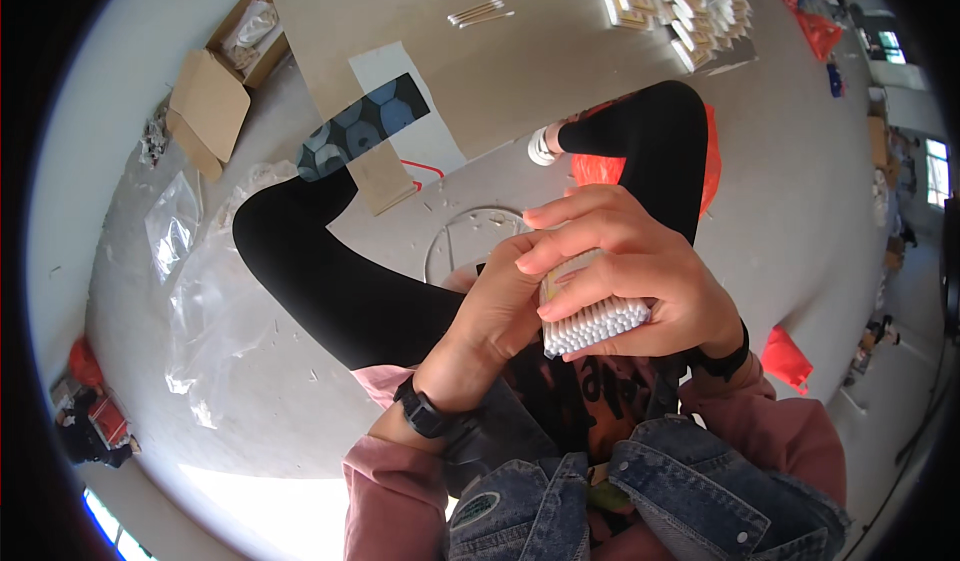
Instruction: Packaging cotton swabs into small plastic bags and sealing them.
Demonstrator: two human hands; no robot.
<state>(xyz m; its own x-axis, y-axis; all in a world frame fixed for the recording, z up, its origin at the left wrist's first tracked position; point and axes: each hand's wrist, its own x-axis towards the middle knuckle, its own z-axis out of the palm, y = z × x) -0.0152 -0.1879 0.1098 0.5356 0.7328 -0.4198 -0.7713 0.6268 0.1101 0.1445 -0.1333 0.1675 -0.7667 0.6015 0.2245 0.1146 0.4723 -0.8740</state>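
Observation:
Close in front of my chest, both hands are closed around a packet of cotton swabs. Its white cotton tips face me in a dense block, and part of a pale wrapper shows between my fingers. My right hand wraps over the top and right side, fingers bent across the packet. My left hand presses against the packet's left side; most of its fingers are hidden behind the packet and my right hand.
Ahead stands a table with loose cotton swabs and a pile of packed swabs. An open cardboard box sits at the far left. Clear plastic bags lie on the left floor; a red bag lies at right.

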